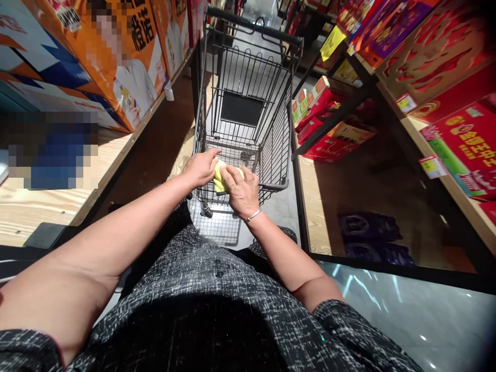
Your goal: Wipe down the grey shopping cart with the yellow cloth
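A bright yellow cloth (pixel 219 182) is bunched at the near end of a dark metal shopping cart (pixel 289 155). My right hand (pixel 243 190) closes over the cloth with its fingers bent, pressing it around the cart's near rim. Just left of it, my left hand (pixel 200 167) grips the cloth's left edge, one finger pointing forward over the basket. The palms and the part of the rim beneath them are hidden. A flat black panel (pixel 241 109) hangs on the cart's far wire wall, below the handlebar (pixel 253 26).
Wooden shelving (pixel 116 165) with large orange cartons (pixel 116 57) runs close along the left. On the right, a black-framed shelf holds red gift boxes (pixel 468 139) above and purple packages (pixel 372 237) low down. A yellow price tag (pixel 332 43) juts toward the cart.
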`<state>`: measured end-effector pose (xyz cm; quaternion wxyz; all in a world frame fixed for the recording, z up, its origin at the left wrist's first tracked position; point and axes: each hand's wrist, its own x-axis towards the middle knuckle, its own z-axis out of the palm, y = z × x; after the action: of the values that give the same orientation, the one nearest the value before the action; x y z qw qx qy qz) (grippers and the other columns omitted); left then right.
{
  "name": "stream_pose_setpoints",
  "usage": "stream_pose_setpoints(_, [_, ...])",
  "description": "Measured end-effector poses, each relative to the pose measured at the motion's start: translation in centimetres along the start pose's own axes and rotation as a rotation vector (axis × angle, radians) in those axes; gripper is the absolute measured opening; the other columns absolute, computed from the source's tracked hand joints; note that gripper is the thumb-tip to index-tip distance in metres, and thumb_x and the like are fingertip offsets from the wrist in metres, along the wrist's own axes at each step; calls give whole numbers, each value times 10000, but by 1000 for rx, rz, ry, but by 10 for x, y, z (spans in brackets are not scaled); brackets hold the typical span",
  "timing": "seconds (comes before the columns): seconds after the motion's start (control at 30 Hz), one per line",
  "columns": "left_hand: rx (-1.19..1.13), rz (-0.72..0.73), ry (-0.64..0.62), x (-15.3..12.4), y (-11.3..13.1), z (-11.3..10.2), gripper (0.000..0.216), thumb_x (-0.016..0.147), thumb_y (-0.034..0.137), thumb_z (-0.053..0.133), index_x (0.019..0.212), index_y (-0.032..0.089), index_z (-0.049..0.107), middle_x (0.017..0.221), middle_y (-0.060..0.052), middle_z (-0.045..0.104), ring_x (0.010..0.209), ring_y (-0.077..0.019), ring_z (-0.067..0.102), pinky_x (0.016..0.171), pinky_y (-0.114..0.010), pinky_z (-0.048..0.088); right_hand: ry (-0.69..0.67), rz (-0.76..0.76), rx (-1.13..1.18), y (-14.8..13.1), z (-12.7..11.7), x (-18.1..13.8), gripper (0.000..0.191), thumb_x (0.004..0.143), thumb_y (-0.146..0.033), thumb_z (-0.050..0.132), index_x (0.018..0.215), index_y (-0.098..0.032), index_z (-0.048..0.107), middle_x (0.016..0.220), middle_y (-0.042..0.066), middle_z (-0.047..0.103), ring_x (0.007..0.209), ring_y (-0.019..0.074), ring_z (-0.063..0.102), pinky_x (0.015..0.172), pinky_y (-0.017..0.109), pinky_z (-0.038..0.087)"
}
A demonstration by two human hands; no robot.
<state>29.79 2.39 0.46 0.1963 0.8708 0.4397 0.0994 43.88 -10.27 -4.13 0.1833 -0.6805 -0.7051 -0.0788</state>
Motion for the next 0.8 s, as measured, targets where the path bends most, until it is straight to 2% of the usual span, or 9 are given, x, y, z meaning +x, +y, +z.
stream_pose_setpoints(0.1, [63,28,24,2,-6,5,481,1001,312,422,1460,259,555,1282,-84,722,1134,-312,692,951,-439,536,31,1,23,18,-1,-12,594,1000,-159,468,1523,-439,470,1488,6,574,1343,325,385,1049,531,366])
stream_pose_setpoints(0.2, [28,59,45,8,-16,6,457,987,326,460,1416,252,598,1215,-80,750,1090,-321,706,922,-457,545,67,61,27,53,-19,-35,616,980,-134,475,1516,-438,485,1469,23,590,1353,335,389,1047,539,367])
stream_pose_setpoints(0.3, [-89,117,59,13,-25,5,432,975,317,475,1377,261,624,1074,-28,791,1018,-267,726,905,-402,546,137,157,-53,83,-36,-59,658,947,-98,465,1518,-424,488,1459,42,596,1334,345,404,1027,556,375])
stream_pose_setpoints(0.4, [-176,152,56,17,-30,3,411,971,301,483,1348,259,641,1007,-2,802,980,-227,731,904,-362,537,243,279,-128,90,-34,-72,692,918,-72,447,1535,-384,479,1463,76,584,1301,359,421,994,580,385])
stream_pose_setpoints(0.47, [-199,155,38,18,-30,1,403,978,302,473,1336,255,650,993,-2,804,967,-222,730,902,-356,530,259,300,-105,79,-19,-70,668,928,-91,448,1535,-366,485,1461,93,581,1312,370,416,989,590,390])
stream_pose_setpoints(0.57, [-210,154,4,20,-29,-2,413,1021,358,405,1336,252,651,986,-4,804,982,-225,725,883,-348,516,205,215,30,51,13,-56,536,979,-192,495,1468,-402,559,1446,65,601,1377,375,376,1035,595,376])
stream_pose_setpoints(0.7, [-74,130,-11,18,-28,1,473,1051,504,314,1220,305,709,1017,5,797,1020,-254,715,855,-359,485,45,53,241,21,64,-39,455,1011,-284,537,1422,-475,576,1457,-6,602,1437,317,360,1159,570,318])
stream_pose_setpoints(0.8, [137,168,1,16,-27,6,542,1024,603,316,1024,298,764,1011,-24,787,998,-277,709,842,-370,463,-124,-28,311,18,104,-47,423,1031,-251,486,1378,-462,603,1423,-25,630,1388,260,436,1159,549,344])
